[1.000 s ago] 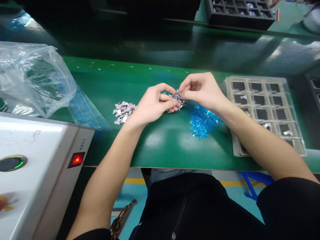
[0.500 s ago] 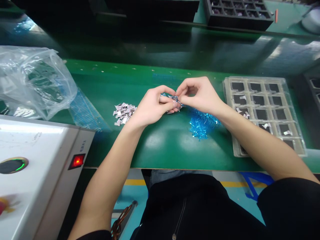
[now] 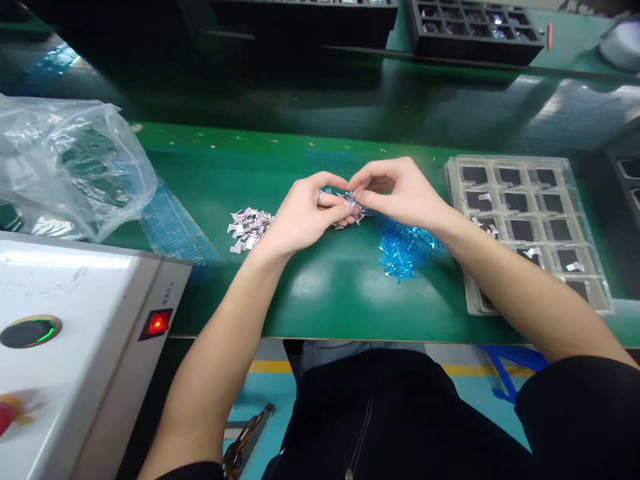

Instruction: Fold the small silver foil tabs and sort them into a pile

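In the head view, the left hand [image 3: 307, 212] holds a cluster of small silver pieces [image 3: 353, 205] over the green bench [image 3: 325, 287], its thumb and fingers closed around them. The right hand [image 3: 397, 190] meets it there, thumb and index fingertips pinched together on the cluster; which piece they grip is too small to tell. Just beside the left wrist lies a pile of loose pieces [image 3: 249, 228]; below the right hand is a heap of shiny blue film strips [image 3: 404, 252]. Under and beyond the right forearm sits a clear compartment tray [image 3: 457, 193] with 3 columns of dark cells, a few pale pieces loose in it. At left are a clear plastic bag [image 3: 35, 137], a blue slotted sheet [image 3: 175, 223] and a white machine housing [image 3: 95, 293] with 1 lit red switch [image 3: 157, 323].
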{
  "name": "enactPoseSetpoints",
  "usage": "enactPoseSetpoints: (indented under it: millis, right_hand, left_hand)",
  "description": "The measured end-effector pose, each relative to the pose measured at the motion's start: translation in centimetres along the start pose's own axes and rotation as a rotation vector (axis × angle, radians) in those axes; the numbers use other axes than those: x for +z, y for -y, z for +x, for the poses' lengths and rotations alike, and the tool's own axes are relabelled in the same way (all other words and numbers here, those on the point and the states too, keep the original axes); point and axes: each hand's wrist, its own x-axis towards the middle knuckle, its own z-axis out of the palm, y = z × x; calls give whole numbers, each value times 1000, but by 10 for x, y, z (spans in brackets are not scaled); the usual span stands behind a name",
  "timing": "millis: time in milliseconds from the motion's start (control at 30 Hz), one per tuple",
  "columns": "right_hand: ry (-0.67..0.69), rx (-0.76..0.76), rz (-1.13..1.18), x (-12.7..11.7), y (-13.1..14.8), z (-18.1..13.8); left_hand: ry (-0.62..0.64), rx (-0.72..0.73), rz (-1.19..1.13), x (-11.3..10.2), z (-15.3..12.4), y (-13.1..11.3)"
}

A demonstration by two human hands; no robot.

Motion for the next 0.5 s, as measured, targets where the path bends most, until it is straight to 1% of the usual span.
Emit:
enactPoseSetpoints:
  millis: [233,500]
  right_hand:
    - [-67,-24,-35,-1,0,-1]
    - [-93,-40,-69,-3,-4,2]
  left_hand:
    - [-38,-13,17,-1,-1,-1]
    - [-58,12,9,-4,3,4]
